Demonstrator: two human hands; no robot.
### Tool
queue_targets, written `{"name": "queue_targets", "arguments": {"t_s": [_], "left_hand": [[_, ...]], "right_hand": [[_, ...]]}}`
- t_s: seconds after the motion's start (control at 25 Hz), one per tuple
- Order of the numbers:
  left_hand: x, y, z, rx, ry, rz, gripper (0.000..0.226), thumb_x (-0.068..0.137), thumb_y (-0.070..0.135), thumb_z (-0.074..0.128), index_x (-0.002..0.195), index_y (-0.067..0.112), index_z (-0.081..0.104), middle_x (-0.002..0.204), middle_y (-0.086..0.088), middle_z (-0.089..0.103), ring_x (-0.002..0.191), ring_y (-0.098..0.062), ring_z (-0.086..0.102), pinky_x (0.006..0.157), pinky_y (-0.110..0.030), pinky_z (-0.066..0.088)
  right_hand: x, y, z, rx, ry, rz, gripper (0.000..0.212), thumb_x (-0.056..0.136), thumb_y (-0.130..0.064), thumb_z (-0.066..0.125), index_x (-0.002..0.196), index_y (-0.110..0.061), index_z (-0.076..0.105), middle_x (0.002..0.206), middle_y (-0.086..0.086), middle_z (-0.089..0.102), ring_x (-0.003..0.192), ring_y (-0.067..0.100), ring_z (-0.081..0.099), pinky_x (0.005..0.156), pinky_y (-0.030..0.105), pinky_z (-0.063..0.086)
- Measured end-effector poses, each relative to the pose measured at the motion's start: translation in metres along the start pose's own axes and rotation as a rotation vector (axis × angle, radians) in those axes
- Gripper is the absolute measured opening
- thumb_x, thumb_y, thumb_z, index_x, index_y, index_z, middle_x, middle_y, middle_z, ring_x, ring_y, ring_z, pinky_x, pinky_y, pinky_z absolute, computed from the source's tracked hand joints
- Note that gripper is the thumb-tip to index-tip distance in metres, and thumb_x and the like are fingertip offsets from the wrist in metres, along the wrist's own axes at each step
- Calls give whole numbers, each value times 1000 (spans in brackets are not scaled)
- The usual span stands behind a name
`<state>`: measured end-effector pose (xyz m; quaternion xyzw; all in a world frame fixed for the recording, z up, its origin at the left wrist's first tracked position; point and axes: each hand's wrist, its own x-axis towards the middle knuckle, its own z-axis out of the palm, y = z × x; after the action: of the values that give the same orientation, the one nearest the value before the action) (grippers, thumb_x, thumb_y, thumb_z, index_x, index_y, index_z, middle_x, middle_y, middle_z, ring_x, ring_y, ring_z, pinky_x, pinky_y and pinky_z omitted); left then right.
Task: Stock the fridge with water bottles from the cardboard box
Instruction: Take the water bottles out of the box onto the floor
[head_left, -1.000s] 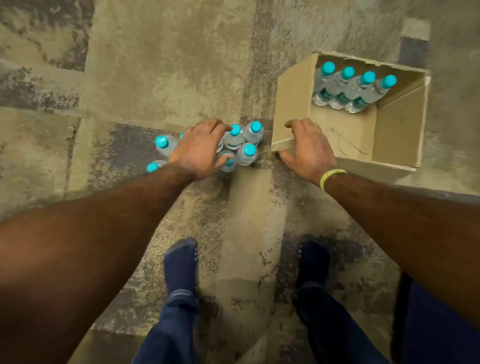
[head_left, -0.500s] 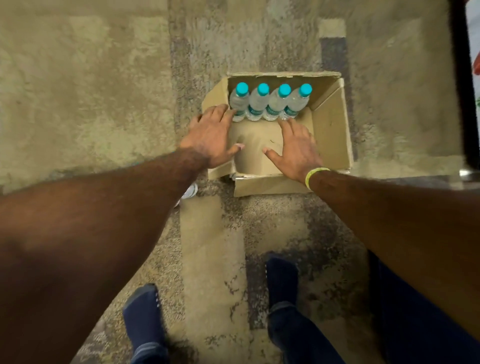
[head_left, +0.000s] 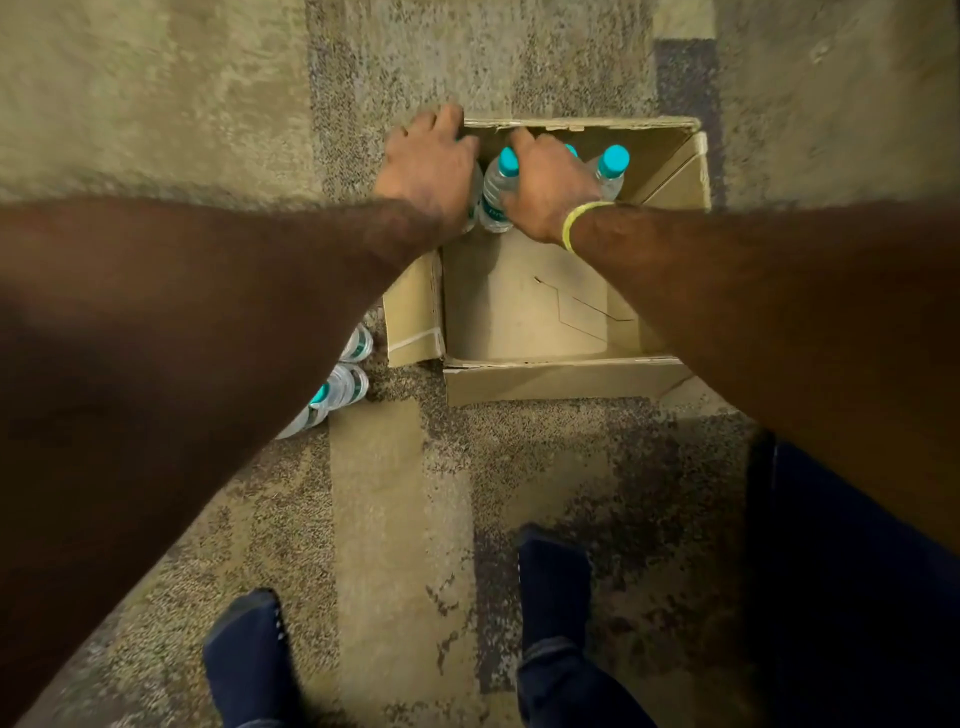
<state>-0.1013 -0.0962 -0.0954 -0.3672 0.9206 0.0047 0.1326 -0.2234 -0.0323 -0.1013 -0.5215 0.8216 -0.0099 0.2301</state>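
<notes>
Your left hand (head_left: 431, 171) and right hand (head_left: 550, 187) cover the last clear teal-capped water bottles (head_left: 498, 192) in the brown cardboard box (head_left: 561, 379); whether they grip cannot be told. Other bottles (head_left: 345, 387) wait on the carpet (head_left: 389, 519).

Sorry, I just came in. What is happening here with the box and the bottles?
A person stands over an open cardboard box on the carpet and reaches both hands into its far end, where water bottles with teal caps stand in a row. The left hand covers the left end of the row; the right hand lies over the middle. Whether either hand grips yet is unclear. Left of the box, other bottles are on the carpet. No fridge is in view.
</notes>
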Motion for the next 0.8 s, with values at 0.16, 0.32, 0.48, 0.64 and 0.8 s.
{"name": "queue_targets", "arguments": {"t_s": [0.16, 0.32, 0.48, 0.64, 0.8], "left_hand": [[0, 0, 9, -76, 126, -27, 38, 87, 10, 65, 125, 8, 57, 124, -17, 43, 111, -32, 48, 96, -46, 45], [-4, -1, 12, -62, 99, 14, 37, 90, 13, 64, 125, 10, 56, 116, -18, 54, 104, -34, 55, 89, -47, 44], [-12, -4, 6, -145, 85, 35, 37, 91, 10, 63, 125, 5, 53, 118, -17, 55, 105, -33, 54, 88, -44, 46], [-31, -24, -9, -460, 137, 68, 39, 91, 13, 60, 130, 9, 54, 127, -12, 55, 114, -29, 53, 96, -38, 43], [-66, -43, -44, -592, 258, 181, 41, 96, 29, 52, 131, 9, 53, 123, -11, 57, 112, -26, 52, 93, -32, 39]], "right_hand": [[2, 3, 10, -11, 72, -15, 42, 91, -24, 61, 130, -12, 49, 127, 16, 56, 116, 34, 55, 95, 41, 46], [-3, 1, 16, -4, 90, -45, 38, 93, -23, 62, 128, -13, 51, 124, 13, 59, 111, 30, 58, 92, 39, 48], [-13, 6, 9, 80, 139, -68, 36, 93, -29, 60, 124, -13, 54, 121, 12, 61, 110, 28, 58, 93, 39, 48], [-37, 12, -16, 221, 241, -158, 32, 92, -34, 58, 114, -12, 61, 108, 5, 64, 96, 19, 56, 82, 31, 43], [-71, 6, -60, 298, 298, -228, 34, 94, -43, 53, 107, -13, 62, 84, -5, 54, 76, 11, 47, 67, 26, 39]]}}
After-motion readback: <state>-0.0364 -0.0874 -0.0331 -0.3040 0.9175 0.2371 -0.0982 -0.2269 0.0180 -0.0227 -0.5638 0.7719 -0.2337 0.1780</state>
